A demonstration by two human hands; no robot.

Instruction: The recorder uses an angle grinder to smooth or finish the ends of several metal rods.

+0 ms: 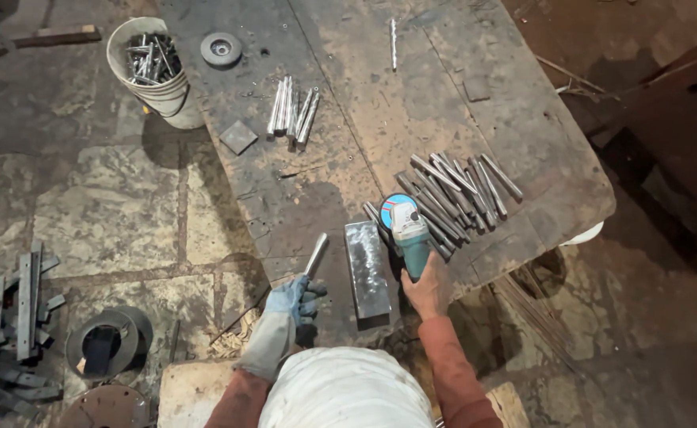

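My left hand (pixel 294 300), in a blue and grey work glove, grips one short metal rod (pixel 316 253) that points up and away over the steel workbench (pixel 523 111). My right hand (pixel 425 287), bare, holds the teal body of an angle grinder (pixel 406 230) whose blue disc rests near the table's front edge. Between the two hands lies a flat shiny steel block (pixel 367 268). Just beyond the grinder a loose pile of cut metal rods (pixel 455 194) spreads to the right.
A small bunch of rods (pixel 293 113), a square plate (pixel 238 136), a spare grinding disc (pixel 221 49) and a lone rod (pixel 393 43) lie farther back. A white bucket of rods (pixel 155 70) stands on the floor left. Flat steel bars (pixel 15 325) and round discs (pixel 108 345) litter the floor.
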